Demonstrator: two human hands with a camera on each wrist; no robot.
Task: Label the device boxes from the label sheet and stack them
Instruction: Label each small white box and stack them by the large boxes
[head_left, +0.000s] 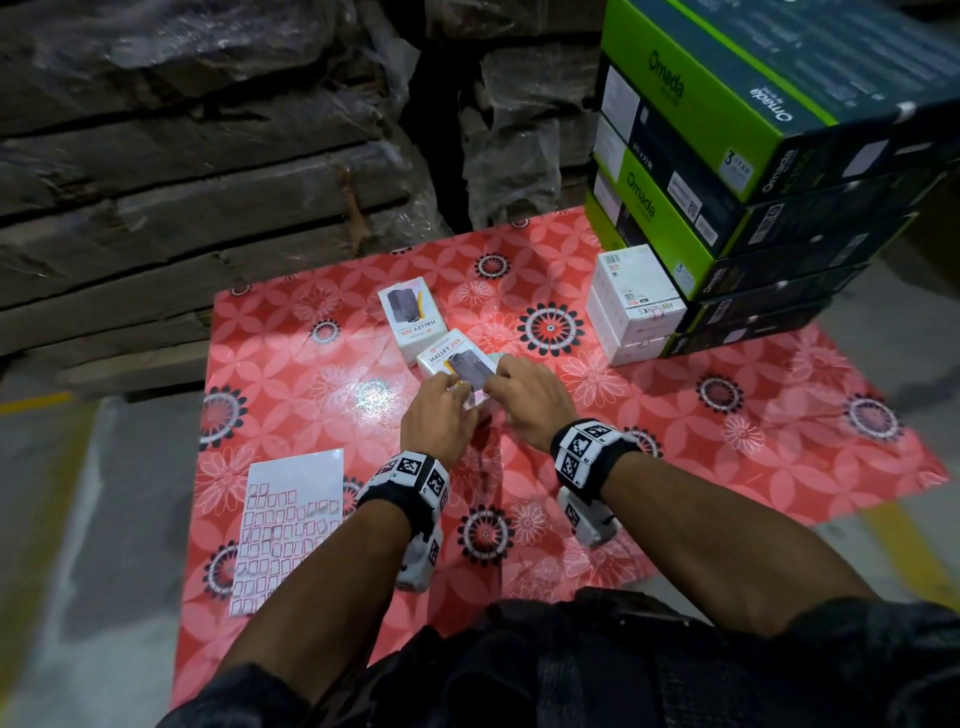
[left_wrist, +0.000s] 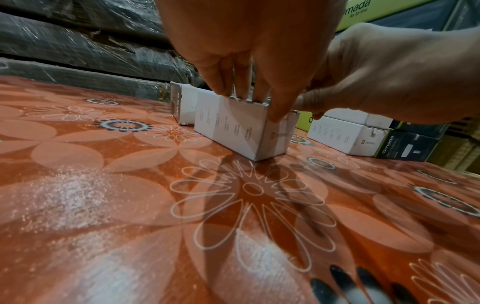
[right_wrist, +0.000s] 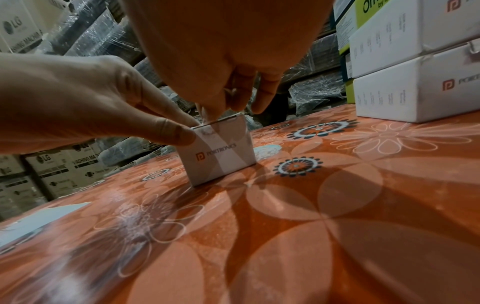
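A white device box (head_left: 451, 358) printed HALLEY 20K lies on the red floral table (head_left: 291, 374), and both hands are on it. My left hand (head_left: 457, 388) holds its near corner. In the left wrist view its fingers (left_wrist: 241, 90) come down on the box (left_wrist: 233, 131) top and the thumb presses the end face. My right hand (head_left: 493, 382) rests its fingertips (right_wrist: 261, 105) on the top of the box (right_wrist: 221, 156); a label under them cannot be made out. The label sheet (head_left: 291, 525) lies flat at the near left.
A second HALLEY box (head_left: 413, 314) lies just behind the held one. Two white boxes (head_left: 634, 306) are stacked at the right against a tall pile of green and black Omada cartons (head_left: 727, 171). Wrapped pallets (head_left: 208, 156) stand beyond the table's far edge.
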